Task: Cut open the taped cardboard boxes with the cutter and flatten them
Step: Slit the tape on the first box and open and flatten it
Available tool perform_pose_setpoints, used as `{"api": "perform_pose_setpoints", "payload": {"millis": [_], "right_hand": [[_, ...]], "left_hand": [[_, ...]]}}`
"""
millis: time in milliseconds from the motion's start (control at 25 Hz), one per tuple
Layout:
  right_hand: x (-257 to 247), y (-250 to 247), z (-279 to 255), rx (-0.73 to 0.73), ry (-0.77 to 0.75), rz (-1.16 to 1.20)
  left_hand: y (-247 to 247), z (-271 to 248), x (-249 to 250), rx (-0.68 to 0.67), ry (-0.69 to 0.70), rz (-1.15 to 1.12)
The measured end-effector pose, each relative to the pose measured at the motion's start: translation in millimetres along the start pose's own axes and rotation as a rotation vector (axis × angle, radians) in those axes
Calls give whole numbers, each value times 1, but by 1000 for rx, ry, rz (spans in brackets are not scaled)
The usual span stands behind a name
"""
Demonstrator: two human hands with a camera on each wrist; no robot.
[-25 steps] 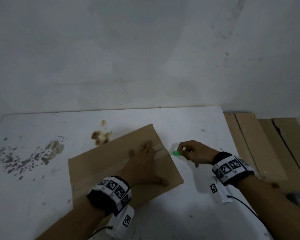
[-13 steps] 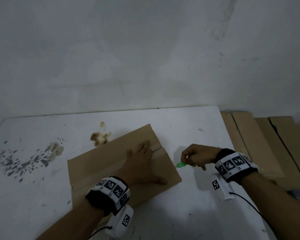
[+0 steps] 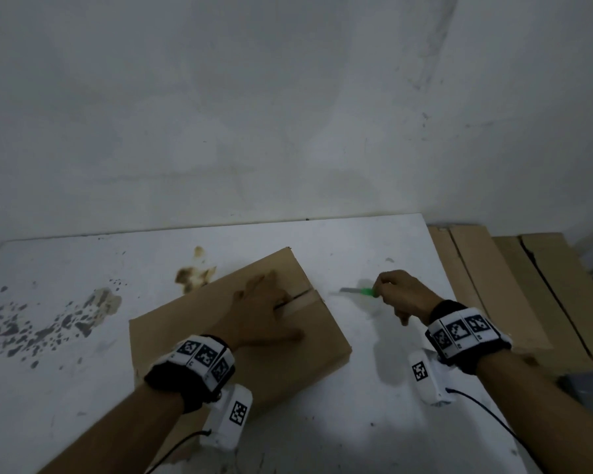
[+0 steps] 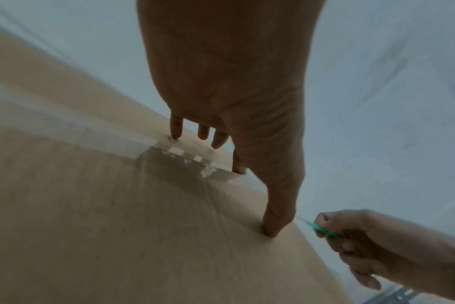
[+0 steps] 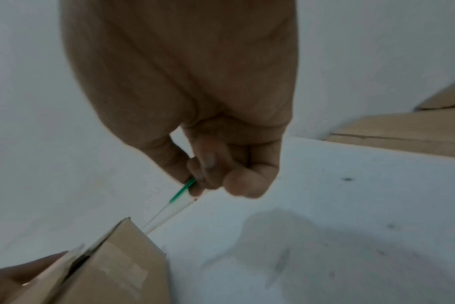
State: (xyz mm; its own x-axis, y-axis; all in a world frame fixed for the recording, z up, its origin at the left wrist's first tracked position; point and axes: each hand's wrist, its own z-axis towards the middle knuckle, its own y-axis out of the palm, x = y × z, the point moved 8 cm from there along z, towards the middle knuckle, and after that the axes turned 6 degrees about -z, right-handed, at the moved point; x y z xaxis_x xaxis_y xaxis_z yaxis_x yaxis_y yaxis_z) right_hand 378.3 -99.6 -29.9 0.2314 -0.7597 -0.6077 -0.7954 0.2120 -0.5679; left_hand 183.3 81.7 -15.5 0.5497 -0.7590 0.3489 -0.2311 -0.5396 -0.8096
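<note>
A brown cardboard box (image 3: pixel 192 323) lies on the white table (image 3: pixel 66 388), with a strip of clear tape along its top seam. Near the right end the seam (image 3: pixel 293 297) gapes as a dark slit. My left hand (image 3: pixel 266 311) lies flat on the box top with spread fingers (image 4: pixel 175 127) pressing beside the tape (image 4: pixel 91 142). My right hand (image 3: pixel 401 295) grips a green-handled cutter (image 3: pixel 358 290), blade out and pointing left, just right of the box edge. In the right wrist view the cutter (image 5: pixel 174 203) points at the box corner (image 5: pixel 125 222).
Flat cardboard sheets (image 3: pixel 493 285) are stacked off the table's right side. Brown stains (image 3: pixel 192 275) and grey flaking spots (image 3: pixel 42 326) mark the tabletop. A white wall (image 3: pixel 288 97) rises right behind the table. A grey object (image 3: pixel 585 388) shows at the right edge.
My right hand with the cutter moved right, away from the box's end, and its blade now shows. The seam at the box's right end has opened. The left hand stayed in place.
</note>
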Motion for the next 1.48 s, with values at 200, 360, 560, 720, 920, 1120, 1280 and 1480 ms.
{"api": "perform_pose_setpoints", "payload": {"millis": [200,360,560,720,920,1120,1280,1480], "right_hand": [[-10,19,-17,147,-24,343],[-31,54,-36,73,-16,499],[-44,76,-40,119,-65,460],[-41,77,-38,207,-79,383],[-35,82,-36,220,-64,381],[-52,92,-38,267,-130,389],[-71,108,-34,190,-145,424],[-80,109,-19,254,-152,514]], "left_hand": [[-28,15,-12,214,-103,15],[-47,19,-6,365,-135,-15],[-63,31,-37,420,-245,-334],[-58,34,-94,496,-376,-845],[-43,-4,-135,590,-425,-1407],[-17,-23,-158,651,-556,-1528],[-23,-42,-141,647,-540,-1614],[-24,-63,-151,647,-567,-1402]]}}
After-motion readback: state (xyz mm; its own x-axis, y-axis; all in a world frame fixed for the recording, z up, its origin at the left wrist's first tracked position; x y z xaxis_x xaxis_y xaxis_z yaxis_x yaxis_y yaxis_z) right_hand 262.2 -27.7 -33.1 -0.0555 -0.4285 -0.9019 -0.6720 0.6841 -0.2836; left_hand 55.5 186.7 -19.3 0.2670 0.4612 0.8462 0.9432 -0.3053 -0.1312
